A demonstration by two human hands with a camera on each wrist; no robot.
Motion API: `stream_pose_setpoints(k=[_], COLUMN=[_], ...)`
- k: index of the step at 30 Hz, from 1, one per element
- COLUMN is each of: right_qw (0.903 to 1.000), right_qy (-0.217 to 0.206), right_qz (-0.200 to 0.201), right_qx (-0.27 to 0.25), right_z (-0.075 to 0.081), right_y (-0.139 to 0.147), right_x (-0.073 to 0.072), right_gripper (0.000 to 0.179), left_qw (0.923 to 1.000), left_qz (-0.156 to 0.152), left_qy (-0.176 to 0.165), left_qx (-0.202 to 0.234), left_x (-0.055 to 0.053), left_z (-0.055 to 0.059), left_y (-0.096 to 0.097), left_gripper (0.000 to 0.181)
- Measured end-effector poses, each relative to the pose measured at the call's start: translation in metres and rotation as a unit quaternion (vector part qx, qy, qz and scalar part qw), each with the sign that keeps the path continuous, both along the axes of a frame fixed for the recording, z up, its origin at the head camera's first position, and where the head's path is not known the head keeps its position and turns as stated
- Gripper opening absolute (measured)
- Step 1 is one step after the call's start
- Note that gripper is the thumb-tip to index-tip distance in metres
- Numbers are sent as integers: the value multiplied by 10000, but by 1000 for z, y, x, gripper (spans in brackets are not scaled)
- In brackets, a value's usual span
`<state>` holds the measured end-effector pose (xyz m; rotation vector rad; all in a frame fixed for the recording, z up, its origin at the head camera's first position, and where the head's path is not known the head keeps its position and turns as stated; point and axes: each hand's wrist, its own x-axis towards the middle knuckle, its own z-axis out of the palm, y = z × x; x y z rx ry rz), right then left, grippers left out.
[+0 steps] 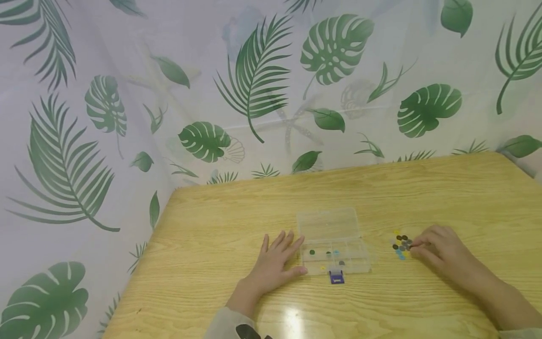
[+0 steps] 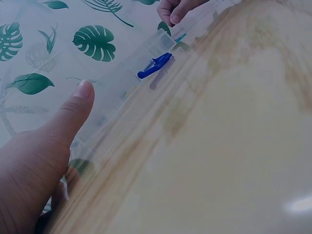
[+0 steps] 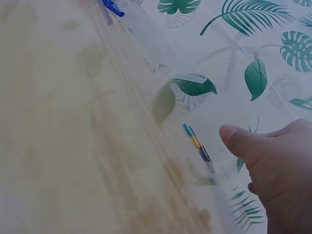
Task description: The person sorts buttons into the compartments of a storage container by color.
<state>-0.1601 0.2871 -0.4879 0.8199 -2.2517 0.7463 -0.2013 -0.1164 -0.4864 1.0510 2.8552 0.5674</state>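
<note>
One left hand [image 1: 275,261] is resting on the bench [image 1: 211,226] in the head view, fingers spreading wide at the side of the clear box [image 1: 355,268], just to its right. It is gripping nothing. The lid [image 1: 328,223] is showing open, and a few colored pieces [image 1: 312,252] are lying inside. Past the box, the right hand [image 1: 444,256] is bending its fingertips and thumb close together at the pile of small round pieces [image 1: 402,248]. Picking one up seems to be the step in hand; the next move seems to be calling for a light pinch.

From the left wrist, that hand's thumb is sticking out beside the box, near the blue latch [image 2: 156,66].

From the right wrist, the thumb is pointing toward the pile; the other fingers are mostly hiding, so I cannot tell if they are holding a piece.
</note>
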Motion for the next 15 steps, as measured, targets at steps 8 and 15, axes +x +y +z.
stream_pose_setpoints(k=[8, 15], right_qw=[9999, 9998], right_qy=[95, -1], right_qz=[108, -19], right_qx=[52, 203], right_z=[7, 12], right_y=[-9, -22], right_x=[-2, -6], right_gripper=[18, 10], left_qw=[10000, 10000], left_qz=[5, -8], left_qy=[-30, -28], left_qx=[42, 35], left_x=[1, 0], left_z=[0, -1], left_y=[-1, 0], left_gripper=[74, 73])
